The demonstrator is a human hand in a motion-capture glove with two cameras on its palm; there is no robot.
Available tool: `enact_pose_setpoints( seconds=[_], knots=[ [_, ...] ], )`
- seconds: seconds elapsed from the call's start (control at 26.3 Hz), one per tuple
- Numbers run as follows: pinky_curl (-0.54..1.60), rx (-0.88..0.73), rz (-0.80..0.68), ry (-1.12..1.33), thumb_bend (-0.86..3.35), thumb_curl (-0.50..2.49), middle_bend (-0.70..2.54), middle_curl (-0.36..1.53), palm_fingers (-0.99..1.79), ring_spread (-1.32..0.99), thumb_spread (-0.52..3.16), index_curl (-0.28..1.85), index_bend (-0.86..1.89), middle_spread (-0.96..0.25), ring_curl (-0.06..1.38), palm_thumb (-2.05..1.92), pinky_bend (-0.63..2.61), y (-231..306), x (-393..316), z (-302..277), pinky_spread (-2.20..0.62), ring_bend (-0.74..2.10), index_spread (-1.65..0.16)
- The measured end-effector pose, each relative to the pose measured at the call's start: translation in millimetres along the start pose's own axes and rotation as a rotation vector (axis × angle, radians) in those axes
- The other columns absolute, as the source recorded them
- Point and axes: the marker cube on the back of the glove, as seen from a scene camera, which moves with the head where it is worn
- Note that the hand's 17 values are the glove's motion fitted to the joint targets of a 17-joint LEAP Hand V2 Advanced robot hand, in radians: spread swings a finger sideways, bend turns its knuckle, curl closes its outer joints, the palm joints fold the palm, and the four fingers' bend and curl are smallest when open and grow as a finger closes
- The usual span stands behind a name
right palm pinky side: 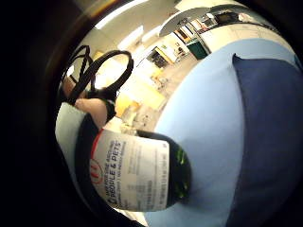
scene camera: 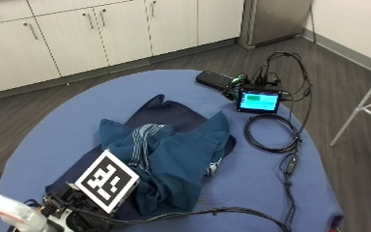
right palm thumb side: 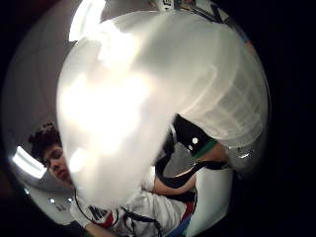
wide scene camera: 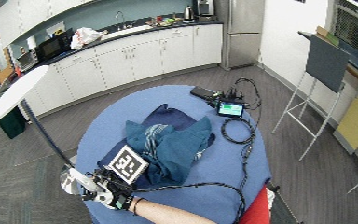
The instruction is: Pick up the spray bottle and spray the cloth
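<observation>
A rumpled dark blue and teal cloth (scene camera: 173, 150) lies in the middle of the round blue table (scene camera: 57, 130). At the table's near left edge my gloved right hand (scene camera: 70, 215) grips the spray bottle (scene camera: 8, 210), whose white head sticks out to the left past the edge. In the wide outside view the hand (wide scene camera: 113, 195) and bottle (wide scene camera: 73, 181) are just off the cloth's (wide scene camera: 167, 144) near corner. The little finger side palm view shows the dark bottle body with its white label (right palm pinky side: 137, 175) close by, above the table and cloth (right palm pinky side: 270, 142). The translucent white spray head (right palm thumb side: 148, 98) fills the thumb side view.
A small lit screen (scene camera: 258, 100) with coiled black cables (scene camera: 272, 133) sits at the table's far right, beside a black box (scene camera: 212, 78). A cable (scene camera: 237, 211) runs along the near edge to my hand. White cabinets (scene camera: 76, 34) stand behind, a white stand leg (scene camera: 365, 106) at right.
</observation>
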Motion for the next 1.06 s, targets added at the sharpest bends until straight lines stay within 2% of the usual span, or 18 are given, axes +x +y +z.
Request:
enact_pose_setpoints(
  seconds=[0.19, 0.3, 0.61, 0.76, 1.06],
  knots=[
    [0.34, -0.006, 0.056, -0.011, -0.02, 0.37, 0.51, 0.44, 1.17, -0.11, 1.11, 0.36, 0.13, -0.08, 0.4, 0.64, 0.45, 6.5, 4.1, -4.3, -0.04, 0.58, -0.19],
    [0.34, -0.019, 0.077, 0.002, -0.02, 0.37, 0.44, 0.43, 1.01, -0.1, 1.1, 0.35, 0.1, -0.08, 0.39, 0.64, 0.45, 16.4, 9.1, -7.4, -0.02, 0.53, -0.2],
    [0.34, -0.13, -0.001, 0.081, -0.02, 0.37, 0.36, 0.41, 0.77, -0.07, 1.09, 0.31, 0.09, -0.06, 0.38, 0.67, 0.44, 68.7, -14.3, -21.6, 0.02, 0.44, -0.24],
    [0.33, -0.187, -0.036, 0.211, -0.02, 0.36, 0.35, 0.4, 0.78, -0.06, 1.09, 0.29, 0.1, -0.06, 0.37, 0.67, 0.44, 91.5, -25.1, -44.6, 0.03, 0.43, -0.24],
    [0.32, -0.162, 0.032, 0.401, -0.02, 0.36, 0.35, 0.41, 0.8, -0.05, 1.08, 0.28, 0.12, -0.06, 0.36, 0.67, 0.41, 161.0, -20.3, -88.4, 0.05, 0.4, -0.26]
  ],
)
